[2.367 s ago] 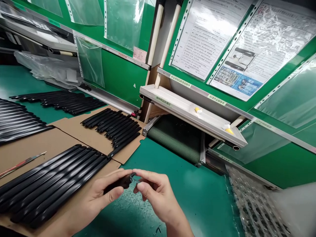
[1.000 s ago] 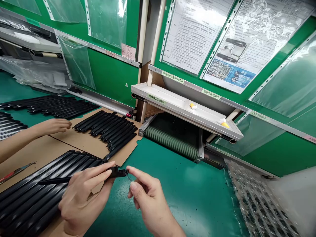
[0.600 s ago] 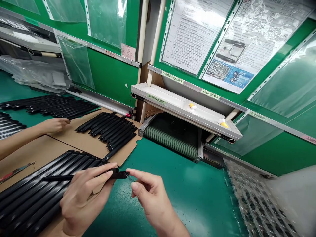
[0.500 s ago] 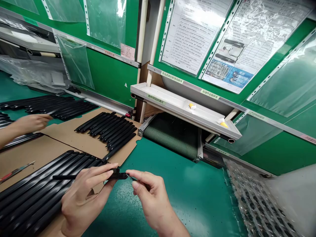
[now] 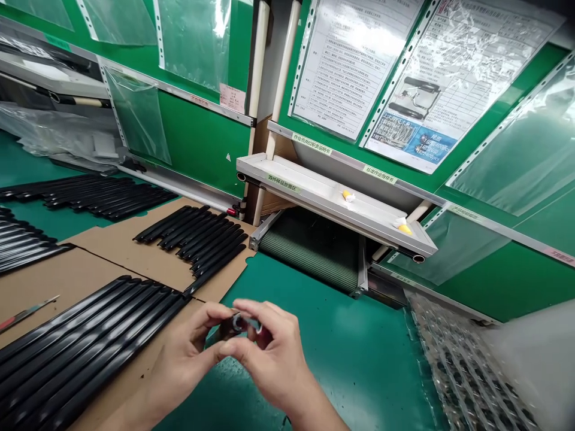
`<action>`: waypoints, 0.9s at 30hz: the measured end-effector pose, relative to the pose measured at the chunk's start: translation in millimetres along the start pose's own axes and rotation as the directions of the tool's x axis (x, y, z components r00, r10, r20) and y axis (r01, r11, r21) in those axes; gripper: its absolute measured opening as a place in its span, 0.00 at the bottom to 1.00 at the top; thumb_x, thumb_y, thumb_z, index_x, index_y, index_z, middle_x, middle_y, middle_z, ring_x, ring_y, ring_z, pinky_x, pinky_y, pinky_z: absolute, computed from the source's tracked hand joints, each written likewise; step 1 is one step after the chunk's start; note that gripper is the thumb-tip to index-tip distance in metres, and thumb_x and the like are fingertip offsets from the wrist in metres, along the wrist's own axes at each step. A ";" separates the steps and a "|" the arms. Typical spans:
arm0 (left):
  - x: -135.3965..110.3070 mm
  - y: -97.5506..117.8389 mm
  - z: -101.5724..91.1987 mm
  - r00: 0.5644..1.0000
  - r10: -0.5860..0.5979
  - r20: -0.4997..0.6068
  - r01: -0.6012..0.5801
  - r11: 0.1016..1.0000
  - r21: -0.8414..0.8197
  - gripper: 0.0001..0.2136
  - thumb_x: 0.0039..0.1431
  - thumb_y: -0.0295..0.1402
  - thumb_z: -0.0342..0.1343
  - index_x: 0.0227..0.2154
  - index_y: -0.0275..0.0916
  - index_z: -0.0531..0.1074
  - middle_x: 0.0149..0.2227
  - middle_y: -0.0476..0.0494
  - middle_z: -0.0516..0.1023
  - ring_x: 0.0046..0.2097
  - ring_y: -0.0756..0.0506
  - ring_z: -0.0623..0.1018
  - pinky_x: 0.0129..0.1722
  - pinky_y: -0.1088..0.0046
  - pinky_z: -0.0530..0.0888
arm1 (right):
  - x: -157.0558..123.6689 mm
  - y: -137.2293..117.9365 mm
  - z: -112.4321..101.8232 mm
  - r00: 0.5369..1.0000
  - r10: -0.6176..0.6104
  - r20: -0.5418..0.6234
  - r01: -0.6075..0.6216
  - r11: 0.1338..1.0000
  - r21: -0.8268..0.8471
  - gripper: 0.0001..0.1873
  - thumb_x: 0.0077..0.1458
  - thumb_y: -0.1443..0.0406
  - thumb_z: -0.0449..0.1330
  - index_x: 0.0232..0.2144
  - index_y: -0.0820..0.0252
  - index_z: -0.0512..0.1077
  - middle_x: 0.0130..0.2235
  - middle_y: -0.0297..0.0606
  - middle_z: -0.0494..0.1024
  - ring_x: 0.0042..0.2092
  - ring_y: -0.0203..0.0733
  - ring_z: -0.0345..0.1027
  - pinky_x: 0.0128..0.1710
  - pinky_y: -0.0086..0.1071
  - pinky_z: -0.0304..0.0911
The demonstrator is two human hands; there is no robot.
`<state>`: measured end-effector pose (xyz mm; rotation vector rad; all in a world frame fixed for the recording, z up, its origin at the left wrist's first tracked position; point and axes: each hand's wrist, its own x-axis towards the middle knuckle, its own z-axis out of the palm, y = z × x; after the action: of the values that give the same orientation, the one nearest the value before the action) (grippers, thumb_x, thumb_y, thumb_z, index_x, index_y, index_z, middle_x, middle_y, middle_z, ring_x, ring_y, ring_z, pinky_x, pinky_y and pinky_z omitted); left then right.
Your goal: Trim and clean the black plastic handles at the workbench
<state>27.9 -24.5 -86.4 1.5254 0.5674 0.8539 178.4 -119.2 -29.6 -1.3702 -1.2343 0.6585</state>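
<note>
Head view: above the surface [image 5: 350, 353], the left grip [image 5: 191, 344] clasps a black part [image 5: 219, 334], the right grip [image 5: 276, 341] a small shiny piece [image 5: 253, 324].

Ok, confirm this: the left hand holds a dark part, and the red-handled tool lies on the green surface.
One thing is off: in the head view, the red-handled tool lies on the brown cardboard. The left hand does hold a dark part.

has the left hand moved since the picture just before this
Yes, to the right: the left hand no longer overlaps the front row of black parts.
</note>
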 end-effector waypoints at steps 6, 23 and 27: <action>11.3 -5.4 6.8 0.981 -0.184 -0.065 0.183 0.983 -0.017 0.28 0.48 0.43 0.72 0.53 0.46 0.75 0.62 0.38 0.74 0.66 0.29 0.68 0.57 0.56 0.77 | 2.7 8.4 -2.3 0.908 -0.419 -0.008 0.385 0.841 -0.379 0.18 0.62 0.64 0.58 0.52 0.55 0.77 0.28 0.35 0.75 0.26 0.40 0.62 0.25 0.35 0.52; 69.2 50.5 -3.1 0.830 -0.484 -0.276 0.145 0.666 -0.732 0.03 0.64 0.25 0.56 0.38 0.33 0.73 0.29 0.52 0.69 0.18 0.59 0.60 0.12 0.86 0.59 | -21.2 27.4 26.2 0.983 0.178 -0.050 -0.165 0.966 0.201 0.13 0.53 0.57 0.69 0.41 0.54 0.79 0.27 0.30 0.71 0.27 0.35 0.61 0.27 0.30 0.57; 47.4 51.3 -1.5 0.913 -0.383 -0.138 0.236 0.774 -0.588 0.12 0.65 0.33 0.57 0.50 0.38 0.74 0.26 0.54 0.67 0.17 0.58 0.58 0.17 0.82 0.66 | -1.0 44.9 23.2 0.869 0.476 0.134 -0.465 0.693 0.551 0.27 0.48 0.52 0.70 0.47 0.61 0.73 0.34 0.36 0.75 0.29 0.33 0.65 0.28 0.27 0.61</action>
<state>49.1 5.7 -27.0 0.7560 0.6606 0.8592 170.3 -104.3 -77.2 -1.1617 -0.5626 1.2630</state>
